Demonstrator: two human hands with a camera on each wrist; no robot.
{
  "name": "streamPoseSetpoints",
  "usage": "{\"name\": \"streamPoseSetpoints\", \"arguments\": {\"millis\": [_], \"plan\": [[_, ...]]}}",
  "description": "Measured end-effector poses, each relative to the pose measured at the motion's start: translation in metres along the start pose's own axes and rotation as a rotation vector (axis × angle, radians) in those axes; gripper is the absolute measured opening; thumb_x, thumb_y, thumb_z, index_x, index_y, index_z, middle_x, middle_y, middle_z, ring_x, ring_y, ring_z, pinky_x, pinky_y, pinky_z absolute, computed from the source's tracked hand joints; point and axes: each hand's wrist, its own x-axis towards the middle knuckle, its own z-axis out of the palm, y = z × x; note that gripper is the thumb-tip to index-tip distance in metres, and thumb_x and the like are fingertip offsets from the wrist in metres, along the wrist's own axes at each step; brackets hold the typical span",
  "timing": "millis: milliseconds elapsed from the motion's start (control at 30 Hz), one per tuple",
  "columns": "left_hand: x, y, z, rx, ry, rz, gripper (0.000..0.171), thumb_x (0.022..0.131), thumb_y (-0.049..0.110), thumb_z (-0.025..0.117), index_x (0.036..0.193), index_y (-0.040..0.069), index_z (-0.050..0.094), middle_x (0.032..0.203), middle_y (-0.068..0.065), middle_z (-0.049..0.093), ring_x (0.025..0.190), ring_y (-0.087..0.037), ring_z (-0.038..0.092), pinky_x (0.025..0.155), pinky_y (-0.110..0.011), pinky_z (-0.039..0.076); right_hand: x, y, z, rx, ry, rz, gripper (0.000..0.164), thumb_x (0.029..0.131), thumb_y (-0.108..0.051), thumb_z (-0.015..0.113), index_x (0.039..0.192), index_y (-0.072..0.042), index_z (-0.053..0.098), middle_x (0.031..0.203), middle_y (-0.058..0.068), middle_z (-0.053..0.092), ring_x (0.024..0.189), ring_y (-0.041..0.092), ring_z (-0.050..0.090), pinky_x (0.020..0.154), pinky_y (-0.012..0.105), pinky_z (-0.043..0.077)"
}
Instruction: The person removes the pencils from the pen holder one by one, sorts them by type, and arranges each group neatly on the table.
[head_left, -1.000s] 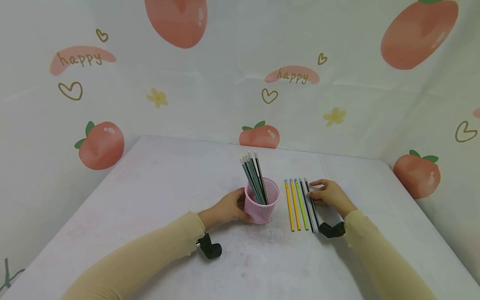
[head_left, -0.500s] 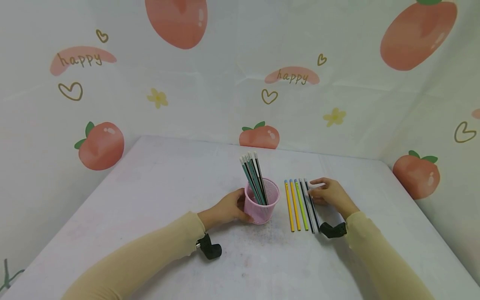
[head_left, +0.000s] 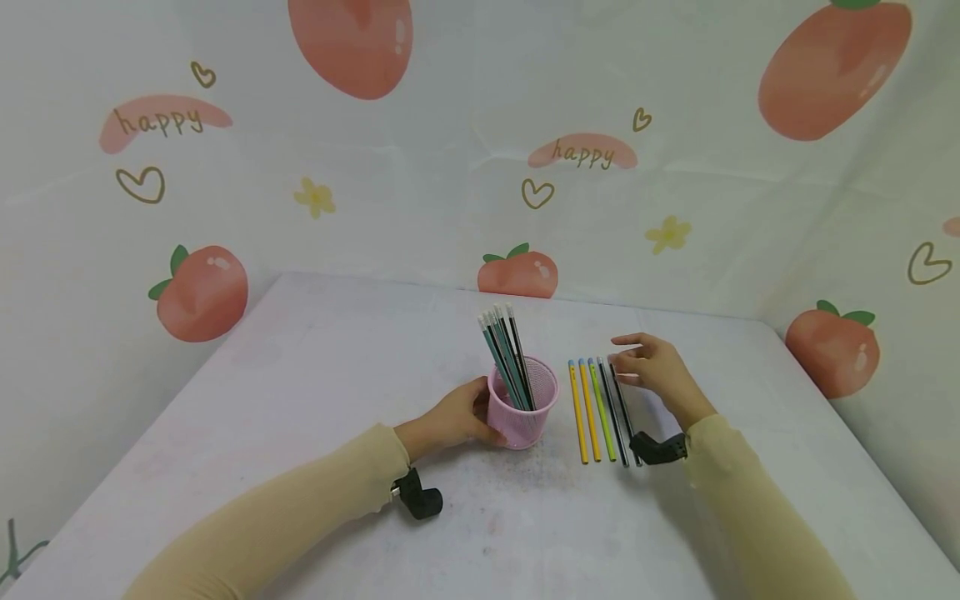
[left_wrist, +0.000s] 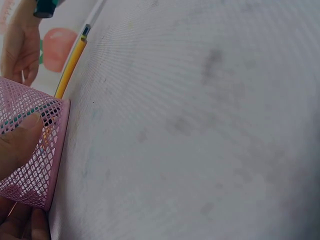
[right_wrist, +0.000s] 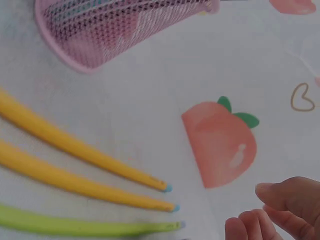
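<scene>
My left hand (head_left: 450,417) grips the side of a pink mesh pencil cup (head_left: 517,429), the thumb (left_wrist: 22,142) pressed to the mesh. Several teal and black pencils (head_left: 510,362) with white ends lean in the cup. To its right lie two yellow pencils (head_left: 577,412), a green pencil (head_left: 603,417) and two dark pencils (head_left: 617,412) in a row. Over the far ends of the dark pencils hovers my right hand (head_left: 652,362), fingers loosely extended toward the left. In the right wrist view, its thumb (right_wrist: 290,192) and fingers hold nothing.
The white tabletop (head_left: 322,358) spreads around the cup, with a fabric backdrop (head_left: 420,167) printed with peaches standing behind it. A black wrist camera (head_left: 658,448) on the right wrist overlaps the near ends of the dark pencils in the head view.
My right hand has lifted from beside the rightmost dark pencil and shifted slightly left and toward the far ends. The left hand and the cup stay in place.
</scene>
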Motion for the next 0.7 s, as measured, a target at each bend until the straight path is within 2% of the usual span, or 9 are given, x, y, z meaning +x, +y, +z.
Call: {"name": "streamPoseSetpoints", "arguments": {"millis": [100, 267, 367, 500, 700], "plan": [[-0.001, 0.001, 0.0, -0.003, -0.004, 0.004, 0.086, 0.069, -0.003, 0.081, 0.143, -0.004, 0.036, 0.141, -0.018, 0.05, 0.133, -0.032, 0.046, 0.112, -0.044, 0.036, 0.0, -0.006, 0.002, 0.026, 0.011, -0.032, 0.05, 0.095, -0.013, 0.059, 0.139, 0.003, 0.044, 0.114, 0.016, 0.057, 0.101, 0.018, 0.065, 0.083, 0.025, 0.057], [0.0, 0.0, 0.0, -0.009, 0.004, -0.017, 0.086, 0.068, -0.003, 0.082, 0.142, -0.003, 0.037, 0.14, -0.016, 0.051, 0.132, -0.031, 0.047, 0.112, -0.044, 0.037, -0.001, -0.016, 0.007, 0.063, 0.024, -0.07, 0.048, 0.095, -0.014, 0.06, 0.138, 0.002, 0.045, 0.113, 0.016, 0.056, 0.108, 0.026, 0.063, 0.082, 0.022, 0.056], [0.001, 0.0, 0.001, -0.008, 0.006, -0.027, 0.086, 0.069, -0.002, 0.082, 0.142, -0.002, 0.038, 0.14, -0.015, 0.051, 0.132, -0.029, 0.048, 0.111, -0.043, 0.038, -0.002, -0.02, 0.01, 0.081, 0.035, -0.094, 0.048, 0.095, -0.018, 0.061, 0.137, -0.001, 0.046, 0.112, 0.014, 0.055, 0.105, 0.022, 0.062, 0.083, 0.02, 0.055], [0.001, 0.0, 0.001, -0.009, -0.001, -0.023, 0.086, 0.069, -0.002, 0.082, 0.143, -0.002, 0.037, 0.14, -0.016, 0.051, 0.131, -0.03, 0.048, 0.111, -0.044, 0.038, -0.003, -0.024, 0.018, 0.163, 0.04, -0.175, 0.048, 0.095, -0.019, 0.061, 0.136, 0.002, 0.046, 0.11, 0.012, 0.056, 0.097, 0.011, 0.063, 0.084, 0.02, 0.055], [0.001, -0.001, 0.0, -0.002, -0.004, -0.017, 0.087, 0.069, -0.001, 0.082, 0.143, -0.002, 0.036, 0.141, -0.016, 0.05, 0.132, -0.03, 0.047, 0.112, -0.044, 0.037, -0.004, -0.029, 0.03, 0.266, 0.002, -0.283, 0.048, 0.096, -0.019, 0.061, 0.135, 0.005, 0.045, 0.107, 0.006, 0.059, 0.095, 0.006, 0.065, 0.086, 0.021, 0.054]]}}
